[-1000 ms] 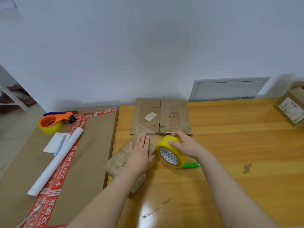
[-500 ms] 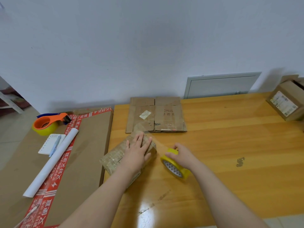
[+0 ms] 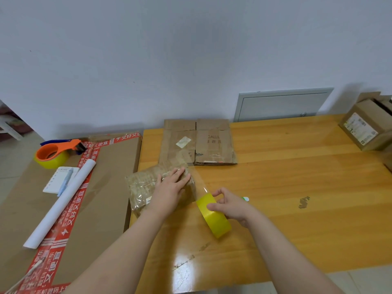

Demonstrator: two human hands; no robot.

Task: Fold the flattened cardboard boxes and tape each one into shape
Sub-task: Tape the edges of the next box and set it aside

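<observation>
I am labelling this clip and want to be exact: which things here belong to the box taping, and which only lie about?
Part of the job:
- small box, pressed down by the left hand
- yellow tape roll, gripped by the right hand
- flat cardboard, waiting behind

Lying about:
- tape dispenser
- notepad and pen
- paper roll
- labelled box, far right

My left hand (image 3: 169, 188) lies flat, fingers straight, pressing on the small box (image 3: 142, 185); my right hand (image 3: 230, 205) curls thumb and fingers round the yellow tape roll (image 3: 220, 224), both forearms stretched forward
</observation>
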